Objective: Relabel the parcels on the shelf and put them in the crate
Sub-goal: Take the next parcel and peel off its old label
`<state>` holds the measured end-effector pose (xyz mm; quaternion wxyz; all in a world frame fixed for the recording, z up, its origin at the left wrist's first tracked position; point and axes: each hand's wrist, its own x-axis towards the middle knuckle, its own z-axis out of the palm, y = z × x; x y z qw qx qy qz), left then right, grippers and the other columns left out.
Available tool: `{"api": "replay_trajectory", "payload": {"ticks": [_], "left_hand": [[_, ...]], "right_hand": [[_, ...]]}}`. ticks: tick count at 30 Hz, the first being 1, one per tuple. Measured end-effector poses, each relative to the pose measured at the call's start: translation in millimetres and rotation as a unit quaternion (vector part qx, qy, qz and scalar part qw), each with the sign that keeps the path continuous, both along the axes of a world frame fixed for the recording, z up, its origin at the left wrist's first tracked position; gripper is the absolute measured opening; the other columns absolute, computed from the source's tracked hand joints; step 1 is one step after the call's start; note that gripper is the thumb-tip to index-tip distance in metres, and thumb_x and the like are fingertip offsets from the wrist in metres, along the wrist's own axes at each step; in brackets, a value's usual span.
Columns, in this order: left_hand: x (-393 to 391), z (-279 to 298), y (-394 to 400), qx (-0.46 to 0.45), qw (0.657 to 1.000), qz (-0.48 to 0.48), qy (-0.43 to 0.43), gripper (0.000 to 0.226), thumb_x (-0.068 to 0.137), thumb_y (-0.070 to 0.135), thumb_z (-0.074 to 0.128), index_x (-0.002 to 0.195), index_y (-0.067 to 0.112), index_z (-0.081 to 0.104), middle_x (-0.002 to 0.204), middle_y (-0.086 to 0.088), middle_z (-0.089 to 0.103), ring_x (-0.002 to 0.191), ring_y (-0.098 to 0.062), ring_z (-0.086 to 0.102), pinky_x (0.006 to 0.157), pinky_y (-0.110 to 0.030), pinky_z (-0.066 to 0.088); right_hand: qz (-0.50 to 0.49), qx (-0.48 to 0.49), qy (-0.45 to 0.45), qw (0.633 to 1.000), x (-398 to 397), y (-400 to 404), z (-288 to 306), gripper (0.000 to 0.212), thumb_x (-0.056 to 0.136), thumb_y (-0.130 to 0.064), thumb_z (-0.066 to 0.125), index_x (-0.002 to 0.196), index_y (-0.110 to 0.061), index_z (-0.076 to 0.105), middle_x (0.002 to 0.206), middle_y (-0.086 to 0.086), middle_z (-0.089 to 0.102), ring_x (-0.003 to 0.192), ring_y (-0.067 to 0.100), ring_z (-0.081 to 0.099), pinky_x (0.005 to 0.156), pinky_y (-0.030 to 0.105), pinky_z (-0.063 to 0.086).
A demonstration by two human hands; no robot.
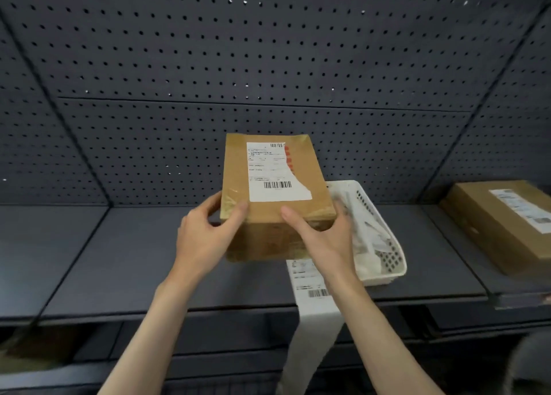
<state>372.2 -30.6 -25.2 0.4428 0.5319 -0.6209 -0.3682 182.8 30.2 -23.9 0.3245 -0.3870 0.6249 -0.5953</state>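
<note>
Both hands are clamped on a brown cardboard parcel [277,197] sealed with clear tape: the left hand [205,236] grips its near left corner with the thumb on top, and the right hand [322,236] holds the near right corner the same way. The parcel sits between the hands, at or just above the dark grey metal shelf [119,260]; whether it is lifted clear I cannot tell. Its white printed label [274,171] has its right edge torn away, leaving a red strip showing.

Just right of the right hand stands a white perforated plastic basket [384,245] holding paper scraps. Under the right wrist a long white strip of printed labels [313,305] hangs over the shelf edge. Far to the right lies a second brown cardboard parcel [504,224]. No crate is in view.

The risks, as I judge them: the right forearm could drag the hanging strip off the shelf, or the parcel could knock the basket when swung right. The taped corners may slip under the thumbs.
</note>
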Motion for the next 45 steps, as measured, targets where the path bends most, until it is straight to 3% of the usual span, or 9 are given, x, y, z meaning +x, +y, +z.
{"api": "replay_trajectory", "payload": {"ticks": [5, 9, 12, 21, 27, 30, 33, 37, 45], "left_hand": [[54.2, -27.3, 0.0, 0.04, 0.999, 0.028, 0.002, 0.061, 0.068, 0.075, 0.065, 0.116, 0.038, 0.07, 0.105, 0.025, 0.073, 0.096, 0.006, 0.067, 0.092, -0.041, 0.057], [77.0, -49.9, -4.0, 0.069, 0.997, 0.035, 0.0, 0.065, 0.067, 0.075, 0.066, 0.116, 0.034, 0.071, 0.108, 0.021, 0.073, 0.105, -0.003, 0.067, 0.093, -0.044, 0.057], [84.3, -61.2, -7.3, 0.091, 0.995, 0.032, 0.004, 0.053, 0.067, 0.073, 0.066, 0.107, 0.04, 0.071, 0.103, 0.025, 0.073, 0.102, 0.001, 0.066, 0.093, -0.042, 0.057], [92.0, -71.9, -11.6, 0.083, 0.996, 0.003, -0.019, 0.072, 0.069, 0.079, 0.059, 0.124, 0.032, 0.066, 0.111, 0.02, 0.072, 0.103, -0.002, 0.066, 0.094, -0.042, 0.056], [99.8, -59.1, -13.9, -0.052, 0.987, 0.013, -0.151, 0.066, 0.077, 0.069, 0.059, 0.135, 0.037, 0.053, 0.133, 0.024, 0.055, 0.119, 0.0, 0.055, 0.091, -0.036, 0.055], [105.4, -51.9, -13.4, -0.143, 0.954, -0.028, -0.261, 0.072, 0.08, 0.072, 0.059, 0.139, 0.033, 0.052, 0.147, 0.023, 0.043, 0.135, 0.001, 0.04, 0.101, -0.028, 0.043], [106.2, -48.0, -11.3, -0.181, 0.917, -0.078, -0.347, 0.095, 0.074, 0.083, 0.058, 0.146, 0.021, 0.049, 0.153, 0.012, 0.041, 0.142, -0.006, 0.035, 0.111, -0.029, 0.039], [99.7, -46.4, -12.1, -0.18, 0.895, -0.103, -0.394, 0.113, 0.071, 0.09, 0.052, 0.152, 0.013, 0.039, 0.16, 0.002, 0.035, 0.15, -0.013, 0.027, 0.12, -0.035, 0.029], [93.1, -35.4, -26.6, -0.14, 0.911, -0.094, -0.377, 0.102, 0.086, 0.081, 0.038, 0.158, 0.011, 0.021, 0.167, 0.002, 0.013, 0.154, -0.008, 0.007, 0.119, -0.022, 0.004]], "right_hand": [[0.026, 0.039, -0.007, 0.999, 49.1, -11.3, -32.1, 0.071, 0.059, -0.054, 0.095, 0.12, -0.035, 0.063, 0.11, -0.018, 0.073, 0.101, -0.006, 0.067, 0.089, 0.022, 0.056], [0.039, 0.055, -0.011, 0.998, 71.4, -19.5, -53.7, 0.065, 0.062, -0.045, 0.096, 0.117, -0.035, 0.061, 0.107, -0.02, 0.071, 0.093, -0.014, 0.065, 0.074, 0.007, 0.051], [0.032, 0.06, -0.013, 0.998, 79.8, -24.7, -68.7, 0.067, 0.061, -0.042, 0.098, 0.117, -0.03, 0.063, 0.107, -0.014, 0.074, 0.094, -0.007, 0.069, 0.075, 0.01, 0.054], [0.033, 0.065, 0.025, 0.997, 84.6, -28.3, -78.6, 0.077, 0.058, -0.057, 0.094, 0.121, -0.033, 0.056, 0.114, -0.017, 0.068, 0.099, -0.008, 0.065, 0.075, 0.01, 0.052], [0.031, 0.073, 0.045, 0.996, 84.8, -28.1, -79.9, 0.086, 0.055, -0.066, 0.09, 0.125, -0.035, 0.052, 0.121, -0.016, 0.064, 0.111, 0.0, 0.063, 0.087, 0.02, 0.053], [0.021, 0.086, 0.09, 0.992, 82.3, -23.3, -75.2, 0.113, 0.056, -0.078, 0.081, 0.148, -0.03, 0.036, 0.146, -0.013, 0.048, 0.134, 0.007, 0.048, 0.111, 0.037, 0.046], [-0.012, 0.01, 0.198, 0.98, 76.5, -21.1, -63.0, 0.089, 0.074, -0.073, 0.069, 0.146, -0.029, 0.04, 0.148, -0.016, 0.041, 0.139, 0.003, 0.037, 0.117, 0.034, 0.033], [0.072, -0.087, 0.388, 0.915, 72.5, -41.2, -38.4, 0.037, 0.087, -0.037, 0.073, 0.12, -0.02, 0.067, 0.133, -0.015, 0.055, 0.128, 0.002, 0.046, 0.111, 0.026, 0.034], [0.229, -0.044, 0.467, 0.853, 80.9, -74.7, -10.2, 0.03, 0.092, -0.032, 0.071, 0.117, -0.017, 0.075, 0.125, -0.014, 0.065, 0.12, 0.004, 0.055, 0.1, 0.022, 0.04]]}}
